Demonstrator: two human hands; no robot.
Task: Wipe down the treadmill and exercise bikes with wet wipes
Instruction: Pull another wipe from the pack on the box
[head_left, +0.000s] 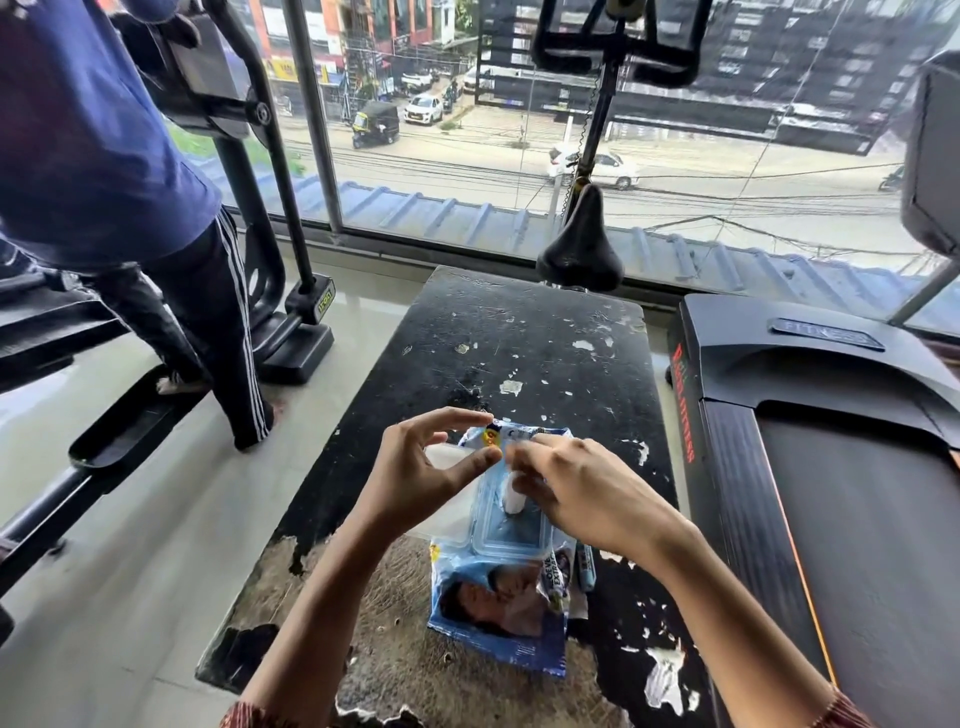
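Two forearms (311, 623) rise from the bottom edge to two hands working over one pack (498, 603) of wet wipes. The pack lies on one worn black bench (519, 338), on its near half and right of centre, with its far end lifted off the top. One clear lid (447, 519) stands open on the pack's left side.

The left hand (426, 467) curls its index finger and thumb in a C round the pack's far left corner, the index tip on the top edge and the thumb tip just below it; its other fingers are hidden behind. The right hand (587, 493) has its fingers bent down and bunched, pinching one white wipe (514, 499) that stands up out of the opening. The wipe is directly under those fingertips and just right of the left thumb.

Beyond the pack the bench top is bare up to its far edge, where the seat of one bike (579, 249) stands just past it, before the window (467, 156). One treadmill (831, 519) runs along the bench's right edge, with only a narrow gap between them. On the left a wide strip of floor (156, 519) separates the bench from one cross-trainer (280, 171), on which one person (78, 130) stands.
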